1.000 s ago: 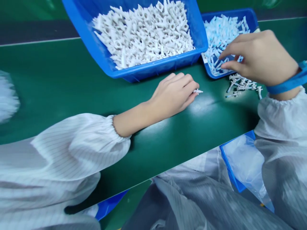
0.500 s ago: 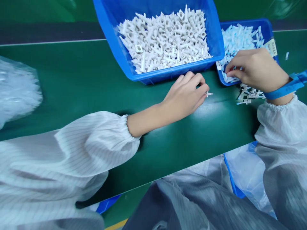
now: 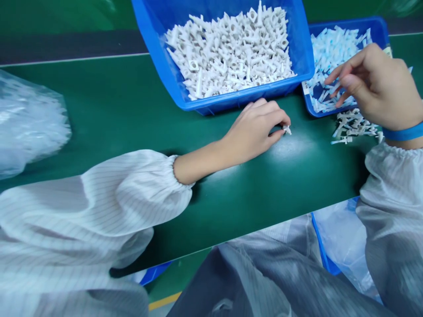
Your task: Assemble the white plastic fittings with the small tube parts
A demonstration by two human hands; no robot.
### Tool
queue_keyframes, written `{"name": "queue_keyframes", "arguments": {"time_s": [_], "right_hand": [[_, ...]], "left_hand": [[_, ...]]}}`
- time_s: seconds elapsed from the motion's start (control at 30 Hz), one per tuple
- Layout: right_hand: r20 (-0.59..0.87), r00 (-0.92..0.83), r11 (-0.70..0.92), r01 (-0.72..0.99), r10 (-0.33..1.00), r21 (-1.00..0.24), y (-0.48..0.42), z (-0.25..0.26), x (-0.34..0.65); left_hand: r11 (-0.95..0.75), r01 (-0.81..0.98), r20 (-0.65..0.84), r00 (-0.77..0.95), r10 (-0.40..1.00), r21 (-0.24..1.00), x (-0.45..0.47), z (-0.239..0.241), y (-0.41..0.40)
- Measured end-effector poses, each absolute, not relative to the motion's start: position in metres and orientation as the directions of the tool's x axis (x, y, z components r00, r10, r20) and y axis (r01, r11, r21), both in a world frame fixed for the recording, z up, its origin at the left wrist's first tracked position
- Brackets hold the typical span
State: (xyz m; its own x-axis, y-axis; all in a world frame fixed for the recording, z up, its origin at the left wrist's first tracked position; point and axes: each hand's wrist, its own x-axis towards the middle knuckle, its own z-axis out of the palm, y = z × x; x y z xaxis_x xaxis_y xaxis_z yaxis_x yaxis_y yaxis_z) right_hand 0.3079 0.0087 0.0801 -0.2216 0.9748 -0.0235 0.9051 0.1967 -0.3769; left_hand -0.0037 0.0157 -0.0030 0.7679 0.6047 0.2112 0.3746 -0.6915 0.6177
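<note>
My left hand [image 3: 259, 125] rests on the green work surface, thumb and forefinger pinched on a small white plastic fitting [image 3: 287, 130]. My right hand [image 3: 380, 86], with a blue band at its wrist, hovers over the small blue tray [image 3: 312, 110]. Its fingers are bent but apart, and I make out nothing held between them. Pale blue-tipped plastic pieces [image 3: 333, 50] fill that tray. Just in front of it lies a loose pile of white fittings with blue-tipped pieces [image 3: 355, 123], partly behind my right hand.
A large blue bin [image 3: 228, 97] of white plastic fittings [image 3: 231, 53] stands beyond my left hand. At the left lies a clear bag [image 3: 33, 125] of pale pieces. Below the table edge, a blue container holds a clear plastic bag [image 3: 343, 237].
My right hand has lifted from the pieces in the small tray, and its fingers have spread. The fitting in my left hand has turned slightly. The whole view has shifted a little.
</note>
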Motion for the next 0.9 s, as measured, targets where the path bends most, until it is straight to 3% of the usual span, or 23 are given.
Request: {"name": "queue_keyframes", "arguments": {"time_s": [0.13, 0.23, 0.5, 0.9], "right_hand": [[-0.019, -0.360, 0.254, 0.694, 0.933, -0.673, -0.008, 0.081, 0.284], [0.002, -0.486, 0.328, 0.586, 0.874, -0.741, -0.014, 0.078, 0.271], [-0.004, -0.604, 0.499, 0.662, 0.797, -0.560, -0.015, 0.072, 0.259], [0.043, -0.670, 0.598, 0.629, 0.741, -0.498, -0.017, 0.073, 0.265]], "left_hand": [[-0.690, 0.397, 0.212, 0.755, 0.621, 0.605, -0.003, -0.004, 0.016], [-0.687, 0.415, 0.204, 0.749, 0.630, 0.597, -0.002, -0.004, 0.016], [-0.718, 0.413, 0.219, 0.762, 0.610, 0.561, -0.003, -0.009, 0.014], [-0.719, 0.373, 0.225, 0.777, 0.588, 0.587, -0.001, -0.011, 0.018]]}}
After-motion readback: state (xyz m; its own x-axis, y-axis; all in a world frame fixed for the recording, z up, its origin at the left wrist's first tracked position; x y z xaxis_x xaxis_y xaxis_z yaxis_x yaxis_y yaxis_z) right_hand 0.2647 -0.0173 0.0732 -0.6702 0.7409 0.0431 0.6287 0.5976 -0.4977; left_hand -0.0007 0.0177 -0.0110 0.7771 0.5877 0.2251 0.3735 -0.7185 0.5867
